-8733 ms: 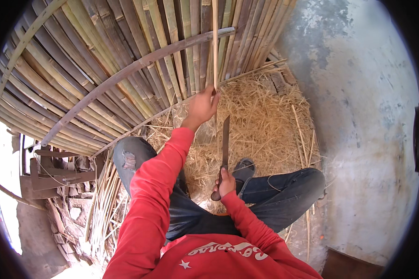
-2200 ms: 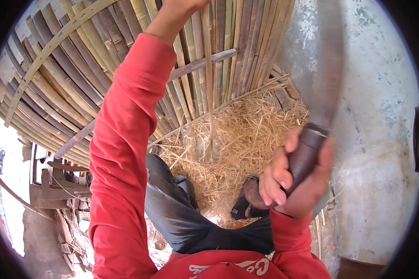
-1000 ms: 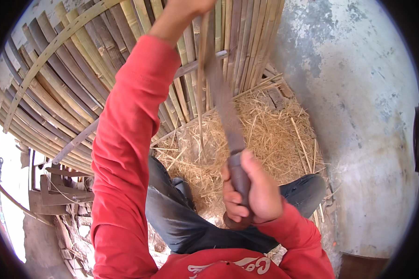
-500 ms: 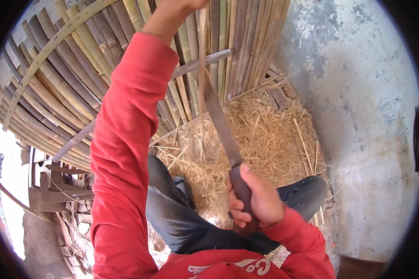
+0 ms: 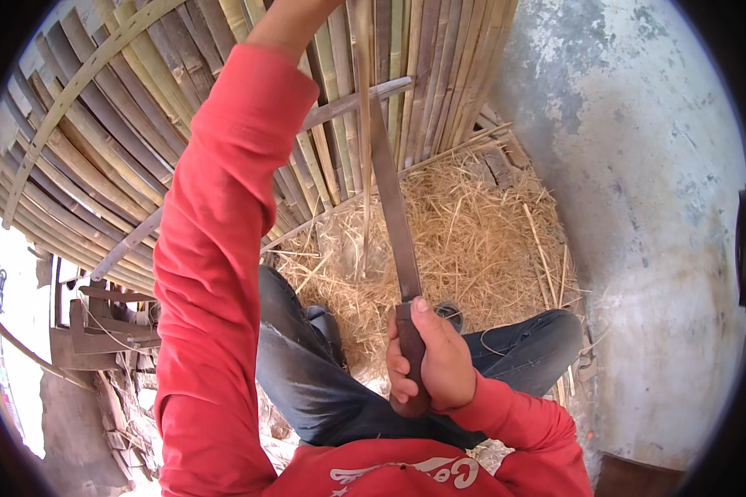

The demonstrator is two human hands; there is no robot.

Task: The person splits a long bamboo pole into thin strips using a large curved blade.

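Observation:
My right hand (image 5: 441, 358) is closed round the dark handle of a long, straight-bladed knife (image 5: 396, 211). The blade points up and away, its far end beside a thin bamboo strip (image 5: 363, 157); whether they touch I cannot tell. That strip hangs nearly upright, its lower end over straw. Raised at the top edge, my left hand (image 5: 305, 15) is at the strip's upper end and appears to hold it, though the frame cuts off the fingers.
A panel of split bamboo slats (image 5: 133, 116) with a crossbar (image 5: 128, 242) rises ahead. Loose straw and shavings (image 5: 481, 240) cover the floor between my bent legs (image 5: 323, 373). A weathered wall (image 5: 638, 248) stands at right; wooden pieces (image 5: 99, 331) lie at left.
My right hand and the knife have moved slightly left and down, and the blade stands more upright. My left hand has shifted a little left and up.

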